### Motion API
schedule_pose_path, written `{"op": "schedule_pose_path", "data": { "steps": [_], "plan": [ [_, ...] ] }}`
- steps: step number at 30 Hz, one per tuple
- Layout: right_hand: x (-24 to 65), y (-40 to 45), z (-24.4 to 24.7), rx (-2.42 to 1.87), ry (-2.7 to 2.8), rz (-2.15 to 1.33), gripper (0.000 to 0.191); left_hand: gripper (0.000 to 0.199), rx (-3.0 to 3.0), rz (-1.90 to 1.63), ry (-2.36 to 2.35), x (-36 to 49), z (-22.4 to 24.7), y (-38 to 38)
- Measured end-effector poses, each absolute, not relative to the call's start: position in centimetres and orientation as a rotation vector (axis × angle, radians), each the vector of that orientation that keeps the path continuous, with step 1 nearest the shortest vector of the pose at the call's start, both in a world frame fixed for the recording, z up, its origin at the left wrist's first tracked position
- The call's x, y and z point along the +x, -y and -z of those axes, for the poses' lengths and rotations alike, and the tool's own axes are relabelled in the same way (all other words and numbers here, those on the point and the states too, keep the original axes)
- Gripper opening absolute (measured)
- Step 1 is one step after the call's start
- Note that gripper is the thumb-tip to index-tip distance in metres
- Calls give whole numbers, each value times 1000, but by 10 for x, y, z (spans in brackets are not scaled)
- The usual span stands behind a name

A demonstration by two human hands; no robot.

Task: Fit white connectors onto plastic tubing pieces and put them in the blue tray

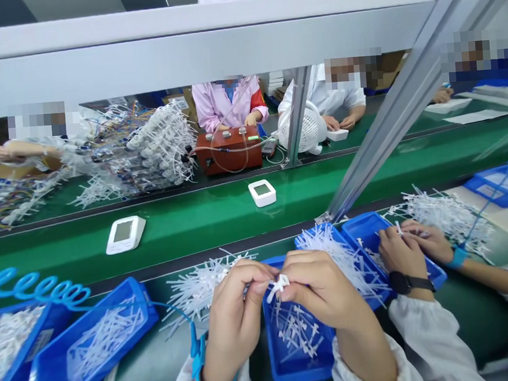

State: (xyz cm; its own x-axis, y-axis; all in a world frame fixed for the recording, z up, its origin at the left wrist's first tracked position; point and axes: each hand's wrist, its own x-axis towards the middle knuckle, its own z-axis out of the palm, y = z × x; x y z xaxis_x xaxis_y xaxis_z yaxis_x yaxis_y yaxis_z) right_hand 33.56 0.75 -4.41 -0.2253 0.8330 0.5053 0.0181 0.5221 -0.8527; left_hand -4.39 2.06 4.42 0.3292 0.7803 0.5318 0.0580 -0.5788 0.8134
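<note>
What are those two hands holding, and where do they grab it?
Both hands, left and right, pinch one small white plastic piece by its two ends with their fingertips, above a blue tray.

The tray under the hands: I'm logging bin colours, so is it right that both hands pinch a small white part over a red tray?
Not quite. In the head view the tray is blue, not red. Both hands, left and right, do pinch a small white part over it.

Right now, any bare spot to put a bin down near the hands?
Bare belt between the two white devices. Green bench between the left blue bin and left hand is partly free. Around the right hand it is crowded: blue bins, white parts piles.
</note>
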Motion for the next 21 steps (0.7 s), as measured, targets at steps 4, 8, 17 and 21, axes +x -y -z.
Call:
{"op": "schedule_pose_path", "data": {
  "steps": [4, 8, 17, 21],
  "plan": [
    [332, -9, 39, -825, 1521, -550, 78, 16, 1897, -1293, -718, -45, -44, -22],
    [314, -13, 11, -831, 1645, -529, 72, 14, 1884, -1268, -707, -47, -42, -21],
    [159, -13, -51, -872, 1886, -639, 53, 13, 1912, -1228, -723, -46, -43, -22],
    [138, -13, -59, -813, 1853, -645, 54, 14, 1927, -1216, -744, -46, -42, -22]
  ]
}}
